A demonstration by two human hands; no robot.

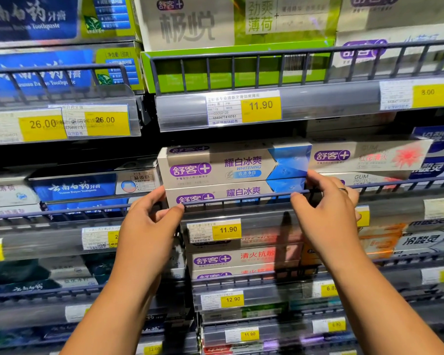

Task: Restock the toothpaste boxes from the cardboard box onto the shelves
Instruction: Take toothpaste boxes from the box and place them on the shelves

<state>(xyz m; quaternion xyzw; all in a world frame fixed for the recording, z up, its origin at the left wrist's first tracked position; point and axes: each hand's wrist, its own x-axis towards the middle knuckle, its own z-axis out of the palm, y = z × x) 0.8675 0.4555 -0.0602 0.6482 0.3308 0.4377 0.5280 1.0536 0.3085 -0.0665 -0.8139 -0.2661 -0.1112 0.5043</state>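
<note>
Two white and blue whitening toothpaste boxes lie stacked on the middle shelf: an upper box (pixel 231 163) and a lower box (pixel 223 194) behind the wire rail (pixel 241 198). My left hand (pixel 149 219) grips the left end of the stack, fingers behind it and thumb on the rail. On the right end of the stack sits my right hand (pixel 326 203), a ring on one finger, fingers curled over the rail. The cardboard box is out of view.
Red-star gum toothpaste boxes (pixel 367 156) sit right of the stack, dark blue boxes (pixel 82 188) to its left. A green box (pixel 241 70) fills the shelf above. Yellow price tags (pixel 227 229) line each shelf edge. Lower shelves hold more boxes (pixel 241 260).
</note>
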